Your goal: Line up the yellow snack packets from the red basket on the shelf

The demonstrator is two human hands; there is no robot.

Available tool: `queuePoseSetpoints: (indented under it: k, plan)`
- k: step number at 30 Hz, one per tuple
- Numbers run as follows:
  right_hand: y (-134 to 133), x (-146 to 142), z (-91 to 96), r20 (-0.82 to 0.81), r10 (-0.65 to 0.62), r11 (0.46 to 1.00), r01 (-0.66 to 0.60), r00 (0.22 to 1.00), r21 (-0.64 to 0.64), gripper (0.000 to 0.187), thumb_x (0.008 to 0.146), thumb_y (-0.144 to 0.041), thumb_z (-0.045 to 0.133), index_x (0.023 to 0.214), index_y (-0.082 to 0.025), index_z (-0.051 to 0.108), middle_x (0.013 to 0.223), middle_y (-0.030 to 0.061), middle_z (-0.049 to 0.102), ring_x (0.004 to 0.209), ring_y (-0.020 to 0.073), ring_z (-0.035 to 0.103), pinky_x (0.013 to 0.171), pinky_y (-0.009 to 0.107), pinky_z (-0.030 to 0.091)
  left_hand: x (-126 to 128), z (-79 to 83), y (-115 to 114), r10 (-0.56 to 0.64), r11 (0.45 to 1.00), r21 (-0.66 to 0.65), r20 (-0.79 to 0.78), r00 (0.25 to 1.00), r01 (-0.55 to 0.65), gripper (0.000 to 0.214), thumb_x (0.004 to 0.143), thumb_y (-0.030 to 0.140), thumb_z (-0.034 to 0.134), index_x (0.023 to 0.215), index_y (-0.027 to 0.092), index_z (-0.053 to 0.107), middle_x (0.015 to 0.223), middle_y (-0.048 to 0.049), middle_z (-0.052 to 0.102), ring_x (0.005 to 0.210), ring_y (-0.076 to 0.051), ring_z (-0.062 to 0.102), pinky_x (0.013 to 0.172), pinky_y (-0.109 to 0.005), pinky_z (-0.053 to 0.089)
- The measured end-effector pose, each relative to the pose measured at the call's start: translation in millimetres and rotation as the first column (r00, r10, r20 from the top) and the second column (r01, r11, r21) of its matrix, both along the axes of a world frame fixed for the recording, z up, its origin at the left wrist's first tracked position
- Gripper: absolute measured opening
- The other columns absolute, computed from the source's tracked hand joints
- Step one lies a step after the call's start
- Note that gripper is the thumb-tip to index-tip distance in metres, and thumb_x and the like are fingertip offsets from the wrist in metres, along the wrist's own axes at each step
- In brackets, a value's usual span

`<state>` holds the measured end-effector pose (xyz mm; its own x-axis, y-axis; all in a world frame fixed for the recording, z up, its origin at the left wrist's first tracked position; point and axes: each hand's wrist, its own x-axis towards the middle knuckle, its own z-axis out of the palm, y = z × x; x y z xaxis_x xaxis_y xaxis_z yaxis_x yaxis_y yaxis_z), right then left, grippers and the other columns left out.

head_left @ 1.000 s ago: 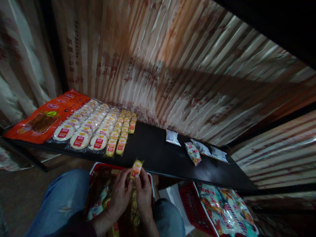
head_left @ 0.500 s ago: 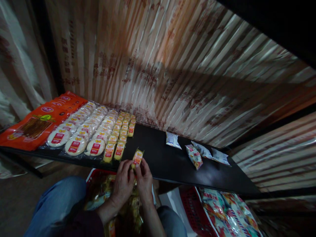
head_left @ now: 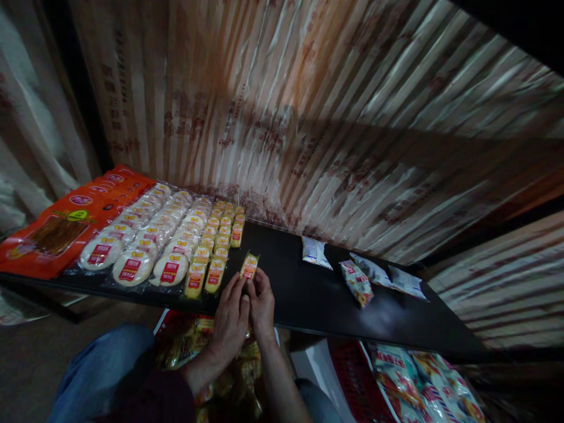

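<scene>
A small yellow wrapped snack packet (head_left: 249,267) stands out above my fingertips, over the front part of the black shelf. My left hand (head_left: 231,317) grips its lower left side, and my right hand (head_left: 261,305) closes on its lower right, the two hands touching. The packet's bottom end is hidden by the fingers. Left of my hands, rows of matching yellow packets (head_left: 215,275) lie overlapped on the shelf. Beside those are rows of round white crackers (head_left: 133,267) in clear wrappers. Below the shelf, a container with a red rim (head_left: 161,322) holds more yellow packets under my forearms.
The black shelf (head_left: 291,294) runs left to right. Orange snack bags (head_left: 57,229) overlap at its left end. Several small white packets, one a printed packet (head_left: 356,283), lie on the right. A red basket (head_left: 352,376) of packets stands below. A striped curtain (head_left: 273,117) hangs behind.
My hands have moved the yellow packet slightly up and farther over the shelf, and their fingers have drawn closer together. The view has shifted a little.
</scene>
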<state>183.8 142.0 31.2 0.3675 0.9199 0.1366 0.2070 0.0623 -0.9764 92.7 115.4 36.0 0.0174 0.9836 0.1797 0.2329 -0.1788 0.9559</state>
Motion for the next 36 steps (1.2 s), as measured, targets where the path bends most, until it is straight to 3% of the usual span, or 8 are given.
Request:
queuePoseSetpoints:
  k: [5, 12, 21, 36]
  plan:
    - [15, 0, 0.3, -0.019, 0.021, 0.999, -0.02, 1.0, 0.027, 0.037, 0.08, -0.032, 0.055, 0.115, -0.02, 0.055, 0.11, 0.0073, 0.068, 0.099, 0.0194, 0.065, 0.091, 0.033, 0.048, 4, 4.8, 8, -0.004, 0.998, -0.056, 0.082, 0.997, 0.008, 0.046, 0.09, 0.035, 0.036, 0.13, 0.018, 0.052, 0.148, -0.0084, 0.038, 0.137, -0.021, 0.034, 0.116, -0.043, 0.022]
    - [35, -1, 3.3, -0.019, 0.01, 1.0, -0.01, 1.0, 0.0, 0.039, 0.077, -0.032, 0.057, 0.114, -0.019, 0.056, 0.107, 0.0075, 0.069, 0.095, 0.0197, 0.065, 0.088, 0.032, 0.049, 6, 11.9, 23, -0.026, 0.998, -0.051, 0.059, 0.998, 0.029, 0.049, 0.09, 0.035, 0.033, 0.131, 0.015, 0.051, 0.149, -0.0088, 0.037, 0.14, -0.022, 0.027, 0.117, -0.043, 0.018]
    - [57, -6, 2.7, -0.111, 0.033, 0.998, -0.026, 0.993, 0.06, 0.039, 0.074, -0.031, 0.056, 0.111, -0.019, 0.057, 0.105, 0.0064, 0.069, 0.093, 0.0192, 0.064, 0.089, 0.033, 0.049, 12, 6.0, 42, -0.017, 0.998, -0.052, 0.034, 0.999, 0.019, 0.051, 0.09, 0.037, 0.033, 0.135, 0.015, 0.047, 0.15, -0.0082, 0.034, 0.141, -0.021, 0.023, 0.118, -0.042, 0.016]
    - [76, -6, -5.4, 0.029, 0.055, 0.989, -0.058, 0.998, 0.133, 0.036, 0.074, -0.022, 0.056, 0.109, -0.023, 0.063, 0.104, 0.0031, 0.068, 0.099, 0.0191, 0.062, 0.089, 0.03, 0.049, 14, 11.6, 57, -0.015, 0.998, -0.064, -0.083, 0.996, 0.009, 0.057, 0.092, 0.037, 0.028, 0.139, 0.006, 0.038, 0.153, -0.0136, 0.024, 0.143, -0.021, 0.015, 0.118, -0.041, 0.012]
